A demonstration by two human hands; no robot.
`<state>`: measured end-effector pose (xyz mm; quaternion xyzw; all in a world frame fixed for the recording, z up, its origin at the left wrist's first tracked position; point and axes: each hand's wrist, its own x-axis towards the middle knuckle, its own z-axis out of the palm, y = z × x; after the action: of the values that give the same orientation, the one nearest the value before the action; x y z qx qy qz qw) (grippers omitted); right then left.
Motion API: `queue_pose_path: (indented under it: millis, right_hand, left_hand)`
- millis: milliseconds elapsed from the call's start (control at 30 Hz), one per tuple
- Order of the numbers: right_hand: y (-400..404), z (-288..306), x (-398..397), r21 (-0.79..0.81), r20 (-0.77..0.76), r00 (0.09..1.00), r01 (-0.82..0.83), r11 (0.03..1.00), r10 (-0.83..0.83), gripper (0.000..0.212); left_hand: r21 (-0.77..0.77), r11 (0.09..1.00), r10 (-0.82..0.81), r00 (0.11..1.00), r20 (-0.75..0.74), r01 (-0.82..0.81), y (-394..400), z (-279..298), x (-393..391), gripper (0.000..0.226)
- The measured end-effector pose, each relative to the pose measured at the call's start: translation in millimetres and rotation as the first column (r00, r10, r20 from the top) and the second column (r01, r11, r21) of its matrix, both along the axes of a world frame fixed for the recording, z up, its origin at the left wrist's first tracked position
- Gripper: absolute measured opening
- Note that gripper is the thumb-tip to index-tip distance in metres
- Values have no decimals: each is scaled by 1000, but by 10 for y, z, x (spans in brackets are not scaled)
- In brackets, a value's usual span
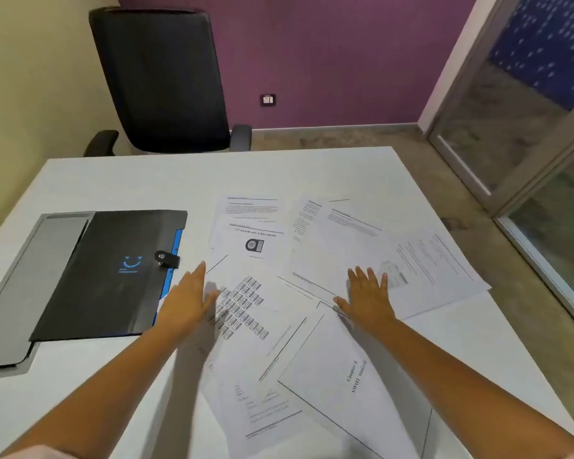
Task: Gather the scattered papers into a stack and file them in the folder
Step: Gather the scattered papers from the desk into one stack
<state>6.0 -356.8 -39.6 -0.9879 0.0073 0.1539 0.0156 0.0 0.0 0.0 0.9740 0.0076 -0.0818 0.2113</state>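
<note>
Both hands are flat-fingered, holding nothing: left hand (188, 301) and right hand (367, 298) over the scattered white printed papers (279, 293). Best to sweep the sheets inward from the white table's (113, 180) right edge, away from the black clasp folder (113, 273).

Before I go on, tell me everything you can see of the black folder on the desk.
The black folder lies flat and closed on the white table, left of the scattered papers. It looks like matte plastic, with a blue smiley logo on the cover, a blue edge along its right side and a small black clasp. It partly overlaps a grey tray-like item. Neither hand plainly touches it.
</note>
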Motion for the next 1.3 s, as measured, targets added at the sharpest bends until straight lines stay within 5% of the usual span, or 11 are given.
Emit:
queue_pose_path:
  millis: [200,300,433,667,800,933,1200,1300]
  right_hand:
    - [-50,-232,-249,24,-312,949,-26,999,32,100]
    - [-41,-239,-236,38,-326,945,2,999,10,103]
    - [-2,-278,-267,53,-349,937,31,998,-11,105]
    - [-2,-282,-240,61,-388,922,41,997,-14,108]
    - [44,-201,-180,15,-336,942,24,1000,-17,98]
    - [214,-82,-148,135,-83,996,53,989,-42,66]
    - [676,-54,-139,548,-342,908,403,733,-244,60]
    - [799,-52,-98,566,-407,881,452,690,-243,45]
  left_hand:
    - [32,990,-130,977,-169,138,-157,-429,-463,71]
    - [50,988,-134,966,-219,148,-157,-553,-551,80]
    - [160,956,-191,935,-299,246,-205,-671,-681,123]
    - [224,941,-184,937,-297,255,-225,-807,-752,120]
    - [245,932,-187,934,-304,266,-244,-779,-733,123]
    - [269,924,-184,932,-313,273,-245,-760,-683,129]
    - [287,915,-184,928,-323,282,-250,-756,-666,134]
    - [268,927,-175,933,-315,264,-247,-753,-686,119]
